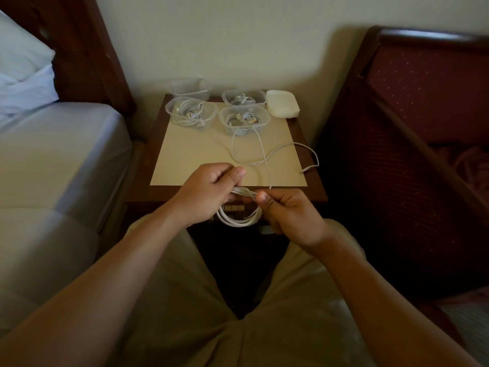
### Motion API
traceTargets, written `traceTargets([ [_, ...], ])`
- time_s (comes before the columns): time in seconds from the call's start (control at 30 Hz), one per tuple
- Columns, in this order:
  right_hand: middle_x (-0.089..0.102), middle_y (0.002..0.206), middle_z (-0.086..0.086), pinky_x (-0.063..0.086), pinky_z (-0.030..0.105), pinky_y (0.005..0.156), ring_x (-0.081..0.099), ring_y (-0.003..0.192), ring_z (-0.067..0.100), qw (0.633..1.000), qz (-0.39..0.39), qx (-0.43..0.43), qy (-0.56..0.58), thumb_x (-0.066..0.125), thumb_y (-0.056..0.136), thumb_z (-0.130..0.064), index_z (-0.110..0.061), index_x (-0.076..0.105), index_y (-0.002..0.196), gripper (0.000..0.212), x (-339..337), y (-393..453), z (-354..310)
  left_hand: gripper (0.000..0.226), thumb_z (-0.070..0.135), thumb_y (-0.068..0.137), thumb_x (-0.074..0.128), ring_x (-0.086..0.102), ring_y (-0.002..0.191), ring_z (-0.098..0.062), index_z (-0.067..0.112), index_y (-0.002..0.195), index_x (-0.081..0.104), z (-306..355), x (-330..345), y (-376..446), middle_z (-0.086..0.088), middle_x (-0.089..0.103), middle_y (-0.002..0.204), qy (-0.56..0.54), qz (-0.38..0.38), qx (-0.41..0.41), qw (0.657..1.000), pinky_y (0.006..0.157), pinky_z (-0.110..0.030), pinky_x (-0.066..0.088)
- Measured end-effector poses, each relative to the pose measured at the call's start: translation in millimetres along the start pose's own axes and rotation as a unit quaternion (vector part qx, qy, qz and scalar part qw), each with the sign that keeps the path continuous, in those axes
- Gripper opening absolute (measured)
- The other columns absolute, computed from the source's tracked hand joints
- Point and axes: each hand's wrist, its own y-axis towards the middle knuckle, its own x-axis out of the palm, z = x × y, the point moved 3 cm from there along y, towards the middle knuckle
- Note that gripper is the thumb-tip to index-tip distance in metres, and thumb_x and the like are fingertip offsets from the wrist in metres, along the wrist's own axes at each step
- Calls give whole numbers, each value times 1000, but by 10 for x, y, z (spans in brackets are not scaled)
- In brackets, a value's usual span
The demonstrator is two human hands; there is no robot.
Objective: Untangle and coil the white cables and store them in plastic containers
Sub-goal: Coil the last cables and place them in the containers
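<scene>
A white cable coil hangs between my hands at the near edge of the nightstand. My left hand grips the top of the coil's loops. My right hand pinches the same cable just right of that spot. The cable's loose tail runs over the cream mat and ends by the mat's right edge. Three clear plastic containers hold coiled white cables: one at back left, one at centre, one behind it. A further clear container at the far back looks empty.
A stack of white lids sits at the nightstand's back right corner. A bed with a pillow lies to the left. A dark red upholstered headboard stands to the right. My legs fill the foreground.
</scene>
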Motion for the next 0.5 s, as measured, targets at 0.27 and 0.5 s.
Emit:
traceTargets([
  [0.27, 71, 98, 25, 53, 67, 77, 63, 94, 54, 990, -39, 15, -136, 55, 104, -28, -36, 74, 99, 21, 49, 50, 48, 38, 31, 106, 51, 42, 45, -8, 7, 78, 61, -90, 11, -6, 0, 47, 53, 7, 29, 5, 1000, 48, -16, 39],
  [0.5, 62, 51, -22, 43, 6, 50, 58, 49, -10, 998, -9, 31, -54, 44, 106, 0, 3, 68, 107, 24, -88, 20, 64, 26, 16, 85, 46, 48, 55, -12, 9, 92, 69, -167, -28, -14, -10, 58, 72, -149, -72, -46, 985, 48, -20, 39],
])
